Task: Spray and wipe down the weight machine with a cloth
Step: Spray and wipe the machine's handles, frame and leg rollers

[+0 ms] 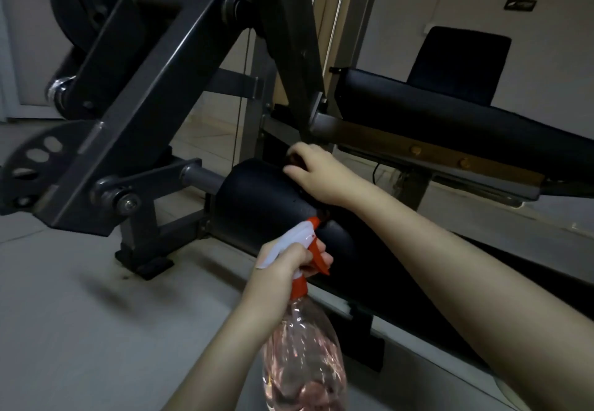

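A clear spray bottle point(303, 356) with a white and orange trigger head is gripped by my left hand point(283, 269), fingers on the trigger, nozzle aimed at a black foam roller pad point(257, 198) of the grey weight machine point(135, 95). My right hand point(316, 171) lies on top of the roller and holds a dark cloth point(294, 161) against it; only a small part of the cloth shows under the fingers.
A black padded bench point(450, 111) runs to the right, with a second dark pad point(459, 60) behind it. Weight plates point(77, 9) hang at the upper left. The machine's foot point(144, 262) stands on the pale floor point(80, 330).
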`<state>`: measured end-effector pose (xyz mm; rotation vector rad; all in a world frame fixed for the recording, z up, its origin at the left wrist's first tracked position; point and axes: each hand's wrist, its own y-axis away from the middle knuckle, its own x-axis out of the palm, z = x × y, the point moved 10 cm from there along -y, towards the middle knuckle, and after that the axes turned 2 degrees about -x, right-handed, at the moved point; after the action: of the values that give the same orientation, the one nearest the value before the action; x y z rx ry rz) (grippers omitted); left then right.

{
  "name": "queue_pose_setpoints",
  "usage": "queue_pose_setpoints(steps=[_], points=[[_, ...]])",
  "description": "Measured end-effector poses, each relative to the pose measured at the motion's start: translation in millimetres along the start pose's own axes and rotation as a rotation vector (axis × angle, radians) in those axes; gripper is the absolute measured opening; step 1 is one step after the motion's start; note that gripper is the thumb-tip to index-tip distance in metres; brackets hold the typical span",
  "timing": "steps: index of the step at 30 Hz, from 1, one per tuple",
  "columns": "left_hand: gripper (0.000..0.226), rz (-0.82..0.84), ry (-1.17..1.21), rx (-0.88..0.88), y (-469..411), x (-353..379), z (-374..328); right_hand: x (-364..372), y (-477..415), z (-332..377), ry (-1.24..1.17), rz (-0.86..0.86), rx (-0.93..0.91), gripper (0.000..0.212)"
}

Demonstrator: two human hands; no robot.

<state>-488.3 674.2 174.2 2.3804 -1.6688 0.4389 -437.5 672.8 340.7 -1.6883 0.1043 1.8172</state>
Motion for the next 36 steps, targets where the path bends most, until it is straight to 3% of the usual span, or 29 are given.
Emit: queue_pose_setpoints(steps=[4, 8, 11, 13, 14, 17, 20, 23, 25, 27, 29, 32, 36], points=[[0.03, -0.035, 0.107, 0.165, 25.6, 4.3, -26.2, 19.5, -35.4, 8.4, -0.113, 0.064, 0.092, 0.041], [0.039, 0.039, -0.012, 0.066, 15.5, 5.9, -17.0, 2.9, -3.6, -3.6, -0.107, 0.105, 0.035, 0.038], [0.017, 0.101, -0.077, 0.069, 17.2, 7.5, -14.5, -2.2, 5.5, -3.0, -0.033, 0.129, -0.032, 0.038], [0.028, 0.072, -0.022, 0.075, 37.3, 10.1, -28.0, 7.0, -15.5, 10.0, 0.004, 0.111, -0.047, 0.037], [0.026, 0.023, -0.036, 0.134, 44.4, 11.7, -37.1, 13.5, -28.4, 16.7, 0.008, 0.101, -0.043, 0.037], [0.02, 0.087, 0.052, 0.24, 69.9, 20.9, -54.1, 27.2, -54.8, 31.6, -0.038, 0.081, -0.024, 0.039], [0.026, 0.02, 0.044, 0.157, 53.9, 12.9, -38.4, 20.3, -40.9, 36.2, -0.124, 0.038, -0.089, 0.035], [0.037, -0.047, 0.015, 0.014, 30.9, 3.9, -11.5, 8.5, -4.0, 40.2, -0.114, 0.135, -0.228, 0.032], [0.054, 0.0, 0.003, 0.031, 19.3, -0.4, 3.0, 4.8, 12.2, 38.8, -0.07, 0.198, -0.268, 0.033], [0.066, 0.01, -0.027, 0.027, 14.5, -0.6, 8.7, 4.1, 10.9, 42.3, -0.02, 0.15, -0.285, 0.034], [0.059, 0.008, -0.063, 0.001, 20.0, 2.7, 0.7, 12.4, 0.8, 59.6, 0.073, 0.085, -0.343, 0.034], [0.023, -0.057, -0.037, 0.077, 42.6, 6.8, -22.3, 22.0, -4.0, 73.8, 0.11, 0.07, -0.399, 0.031], [0.031, -0.002, -0.026, 0.142, 67.8, 15.2, -36.5, 10.8, 17.6, 61.1, 0.098, 0.153, -0.442, 0.031]])
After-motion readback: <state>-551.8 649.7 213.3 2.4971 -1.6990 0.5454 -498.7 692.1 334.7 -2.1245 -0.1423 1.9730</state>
